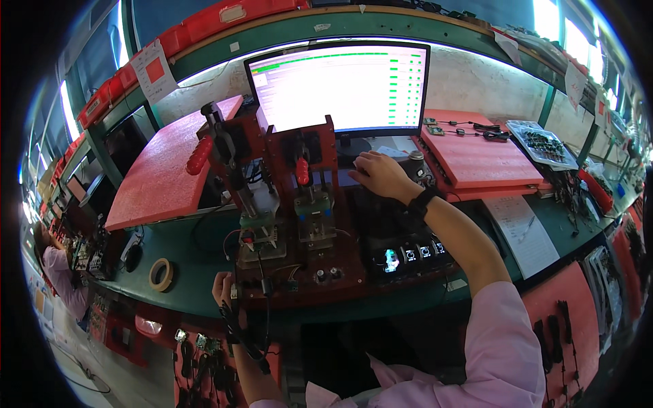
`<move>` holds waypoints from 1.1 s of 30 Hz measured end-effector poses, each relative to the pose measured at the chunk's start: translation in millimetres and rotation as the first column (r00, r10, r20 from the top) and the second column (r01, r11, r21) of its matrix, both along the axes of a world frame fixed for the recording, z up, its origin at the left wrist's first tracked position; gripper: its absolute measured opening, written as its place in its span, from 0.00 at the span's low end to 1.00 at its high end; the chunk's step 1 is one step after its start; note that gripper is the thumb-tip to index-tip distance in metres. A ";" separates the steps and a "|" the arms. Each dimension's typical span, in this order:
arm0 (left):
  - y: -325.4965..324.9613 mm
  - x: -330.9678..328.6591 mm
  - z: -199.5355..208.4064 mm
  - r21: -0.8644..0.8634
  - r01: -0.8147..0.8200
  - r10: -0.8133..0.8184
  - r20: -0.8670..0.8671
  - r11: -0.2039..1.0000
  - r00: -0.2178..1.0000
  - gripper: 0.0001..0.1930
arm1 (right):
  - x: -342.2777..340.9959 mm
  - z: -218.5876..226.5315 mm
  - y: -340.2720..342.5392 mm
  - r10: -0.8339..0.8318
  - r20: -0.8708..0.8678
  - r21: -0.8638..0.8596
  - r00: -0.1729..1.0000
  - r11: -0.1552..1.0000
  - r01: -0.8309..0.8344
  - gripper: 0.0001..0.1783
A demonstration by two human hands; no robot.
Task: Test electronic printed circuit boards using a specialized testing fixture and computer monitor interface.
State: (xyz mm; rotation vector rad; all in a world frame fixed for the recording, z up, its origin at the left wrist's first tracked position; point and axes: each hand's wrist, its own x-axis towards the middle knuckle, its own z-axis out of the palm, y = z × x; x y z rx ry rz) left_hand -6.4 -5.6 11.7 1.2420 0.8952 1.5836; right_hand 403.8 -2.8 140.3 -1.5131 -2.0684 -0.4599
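My left hand (222, 288) is at the lower left corner of a dark red test fixture (354, 268), its fingers closed round a black cable (235, 326) near a small connector. The coiled cable hangs down over the wrist, and one strand rises to the fixture's front. Two toggle clamps stand on the fixture: a left one with a red handle (199, 156) tilted outward, and a right one with its red handle (303, 171) upright. My right hand (384, 175), with a black wristband, is palm down behind the fixture's right part, fingers bent and apart. Nothing shows in it.
A lit monitor (340, 88) stands behind. Pink foam boards (476, 160) lie on both sides, the right one bearing cables. A tape roll (161, 275) sits at left, a paper sheet (522, 234) at right. Below the bench edge are cable-laden foam trays. Another person (62, 272) is at far left.
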 end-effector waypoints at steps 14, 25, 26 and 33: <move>-1.6 -0.9 -0.1 0.081 -0.055 0.061 -0.064 0.995 0.996 0.07 | 3.0 -2.1 6.1 0.031 -0.030 0.028 0.999 0.999 -0.030 0.19; -4.5 1.0 5.8 0.008 -0.003 0.003 0.012 1.000 1.000 0.08 | 5.1 -1.7 8.0 0.034 -0.077 0.055 0.996 0.998 -0.030 0.18; -3.6 0.0 5.7 0.011 0.006 -0.006 0.018 1.000 1.000 0.07 | 4.2 -2.2 8.1 0.033 -0.052 0.055 0.998 0.998 -0.031 0.18; -2.2 -2.6 4.4 -0.011 0.038 -0.039 -0.045 0.999 0.998 0.09 | 5.0 -5.7 7.6 0.051 0.000 0.094 0.999 0.994 -0.050 0.18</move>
